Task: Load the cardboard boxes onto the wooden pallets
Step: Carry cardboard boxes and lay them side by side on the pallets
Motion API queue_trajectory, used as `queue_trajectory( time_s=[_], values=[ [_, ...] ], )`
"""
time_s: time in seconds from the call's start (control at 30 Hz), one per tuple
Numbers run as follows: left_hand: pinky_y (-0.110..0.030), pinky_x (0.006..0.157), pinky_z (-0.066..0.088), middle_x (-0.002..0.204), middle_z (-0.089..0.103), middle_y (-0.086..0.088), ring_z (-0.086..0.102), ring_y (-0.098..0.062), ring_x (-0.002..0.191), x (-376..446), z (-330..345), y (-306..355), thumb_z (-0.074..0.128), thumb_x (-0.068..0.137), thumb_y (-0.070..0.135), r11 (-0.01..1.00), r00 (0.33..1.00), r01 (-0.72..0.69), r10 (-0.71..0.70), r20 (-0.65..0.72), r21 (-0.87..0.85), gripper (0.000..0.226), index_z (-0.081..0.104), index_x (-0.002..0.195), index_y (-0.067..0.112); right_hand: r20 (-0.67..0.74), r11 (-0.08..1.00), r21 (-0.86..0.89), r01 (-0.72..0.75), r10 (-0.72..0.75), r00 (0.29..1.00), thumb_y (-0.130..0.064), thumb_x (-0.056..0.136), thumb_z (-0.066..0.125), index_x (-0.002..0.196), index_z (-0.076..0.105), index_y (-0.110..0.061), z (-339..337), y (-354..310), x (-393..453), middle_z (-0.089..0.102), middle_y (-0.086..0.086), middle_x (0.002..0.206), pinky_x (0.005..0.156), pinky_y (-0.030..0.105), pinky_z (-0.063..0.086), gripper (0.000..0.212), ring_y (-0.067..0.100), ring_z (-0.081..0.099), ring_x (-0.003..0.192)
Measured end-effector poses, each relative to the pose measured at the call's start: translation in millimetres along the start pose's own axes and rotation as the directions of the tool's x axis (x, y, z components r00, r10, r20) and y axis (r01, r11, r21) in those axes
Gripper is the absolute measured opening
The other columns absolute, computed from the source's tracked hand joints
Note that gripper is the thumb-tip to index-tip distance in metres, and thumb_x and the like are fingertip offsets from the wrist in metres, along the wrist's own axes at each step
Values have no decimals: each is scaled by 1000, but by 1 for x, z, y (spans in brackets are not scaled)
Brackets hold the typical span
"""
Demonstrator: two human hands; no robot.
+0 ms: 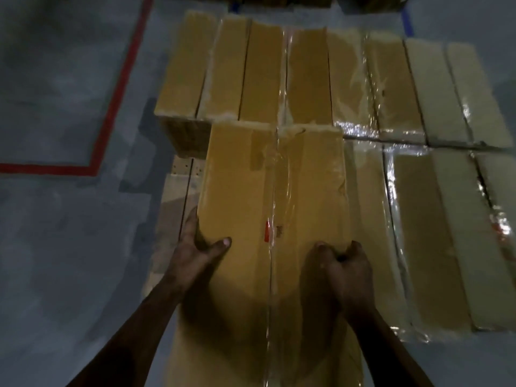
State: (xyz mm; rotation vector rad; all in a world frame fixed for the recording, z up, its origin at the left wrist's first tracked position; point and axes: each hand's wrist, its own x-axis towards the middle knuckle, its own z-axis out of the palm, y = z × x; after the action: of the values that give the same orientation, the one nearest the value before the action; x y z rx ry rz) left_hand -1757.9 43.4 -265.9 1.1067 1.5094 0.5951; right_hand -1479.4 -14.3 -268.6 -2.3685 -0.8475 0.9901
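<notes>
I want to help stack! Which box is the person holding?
The big box nearest the camera, lying left of the near row. Both the left hand and right hand grip its sides; no hand touches the other boxes.

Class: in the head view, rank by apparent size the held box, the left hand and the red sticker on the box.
1. held box
2. left hand
3. red sticker

head view, looking steeply down.
</notes>
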Motion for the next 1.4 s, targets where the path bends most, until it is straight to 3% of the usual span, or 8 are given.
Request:
queue_trajectory(
  time_s=[0.2,0.37,0.5,0.67,0.73,0.83,0.97,1.4],
  values=[
    [-55,106,41,144,44,6,45,-23,129,58,25,-53,78,53,67,999,999,2,-4,37,45,112,22,148,45,-113,979,-197,52,-76,991,-66,77,59,99,62,-2,39,42,51,57,19,115,96,42,41,69,37,50,112],
    [-37,97,37,143,36,10,39,-13,121,88,47,-72,75,81,33,998,999,-51,50,23,46,96,11,152,41,-125,974,-202,101,-128,984,-75,73,47,117,64,-1,55,61,85,50,16,141,108,50,40,88,33,43,133],
    [-38,97,35,150,31,5,36,-13,122,105,55,-79,78,74,43,995,997,-80,79,18,62,105,8,153,40,-112,970,-185,156,-178,978,-68,79,53,139,49,-2,58,64,103,34,14,156,117,51,28,90,32,29,145],
    [-42,103,36,150,32,5,36,-15,127,123,62,-84,78,79,37,993,996,-91,92,-11,71,100,11,153,39,-128,973,-168,160,-182,975,-76,74,47,137,48,-7,68,66,121,39,10,151,111,58,34,93,32,34,140],
    [-41,102,35,150,32,5,35,-13,127,126,65,-90,75,81,32,992,995,-94,97,-27,82,96,12,153,38,-133,965,-199,173,-201,970,-74,79,48,140,47,-7,70,68,123,32,10,156,117,58,26,90,31,26,145],
    [-40,102,35,150,33,4,35,-14,127,129,71,-95,75,81,30,989,993,-106,112,-47,103,95,13,153,37,-92,952,-241,191,-218,972,-68,84,47,157,17,-14,73,74,122,5,3,167,124,48,2,96,22,0,153],
    [-49,105,38,150,33,3,38,-23,130,144,80,-99,75,82,37,992,998,-59,63,-32,115,93,11,149,45,-53,904,-374,205,-242,969,-71,82,34,159,-7,-23,81,79,126,-15,1,166,121,43,-10,99,19,-16,152],
    [-61,109,33,157,22,2,32,-32,138,159,77,-99,73,76,57,971,1000,-24,22,9,239,107,-3,150,46,-11,802,-571,173,-219,976,-76,92,24,157,-12,-28,84,78,129,-20,6,165,121,45,-9,89,26,-17,152]
  ],
)
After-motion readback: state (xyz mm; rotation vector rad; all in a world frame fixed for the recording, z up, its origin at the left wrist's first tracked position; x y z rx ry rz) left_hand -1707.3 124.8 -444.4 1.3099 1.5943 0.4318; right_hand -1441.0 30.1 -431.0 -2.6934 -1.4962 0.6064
